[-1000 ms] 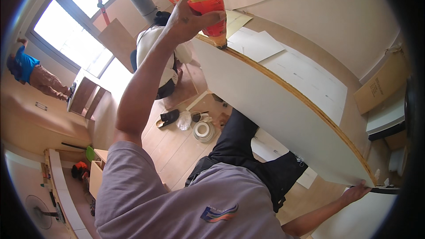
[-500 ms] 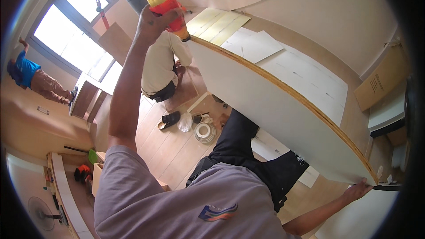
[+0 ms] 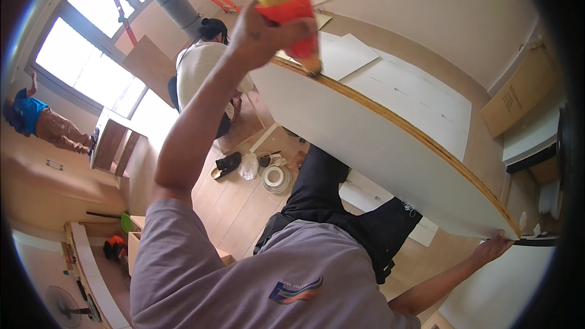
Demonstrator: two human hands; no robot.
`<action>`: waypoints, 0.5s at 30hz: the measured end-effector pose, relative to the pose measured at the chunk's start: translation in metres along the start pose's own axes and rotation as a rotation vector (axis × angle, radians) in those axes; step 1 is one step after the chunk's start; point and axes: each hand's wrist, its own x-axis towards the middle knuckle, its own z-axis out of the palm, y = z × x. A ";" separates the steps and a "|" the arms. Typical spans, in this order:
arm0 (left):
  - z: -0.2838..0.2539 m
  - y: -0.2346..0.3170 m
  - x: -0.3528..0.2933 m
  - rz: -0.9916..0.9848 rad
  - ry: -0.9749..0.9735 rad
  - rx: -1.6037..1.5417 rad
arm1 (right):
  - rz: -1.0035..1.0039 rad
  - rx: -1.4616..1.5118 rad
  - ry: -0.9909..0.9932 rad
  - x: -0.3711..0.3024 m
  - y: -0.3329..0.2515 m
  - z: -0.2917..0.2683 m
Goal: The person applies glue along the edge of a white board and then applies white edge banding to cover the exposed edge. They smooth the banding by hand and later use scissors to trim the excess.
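Board [image 3: 365,140]: white, stood on its side in front of the person's knees, running from 12 o'clock round to 4 o'clock, with its brown edge [image 3: 414,135] facing up.
Bottle [image 3: 292,12]: at 12 o'clock, tipped neck down, yellowish base up, red wrap round its middle; its dark tip meets or nearly meets the edge, blur hiding which.
Edge work: seemingly under way, with the tip near the far end; brown shows along the edge towards 4 o'clock, but whether that is fresh coating or bare wood cannot be told, so neither can the share done or left.
Left hand [image 3: 259,36]: closed round the bottle's red wrap, thumb across the near side, the other fingers mostly hidden.
Left arm: raised from the shoulder at 8 o'clock, elbow bent, forearm slanting up towards 12 o'clock.
Right hand [image 3: 493,247]: at 4 o'clock, fingertips against the board's near end; how far they are open, or whether they pinch, cannot be told.
Right arm: low, reaching outward from 5 o'clock.
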 end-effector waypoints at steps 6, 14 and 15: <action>-0.006 0.001 0.001 0.038 -0.043 0.102 | 0.014 0.006 -0.018 -0.006 -0.003 0.002; -0.101 -0.057 0.006 -0.085 0.192 0.072 | 0.006 0.187 -0.059 0.000 0.008 -0.004; -0.109 -0.067 0.007 -0.085 0.215 0.050 | 0.022 0.176 -0.041 -0.002 0.006 -0.002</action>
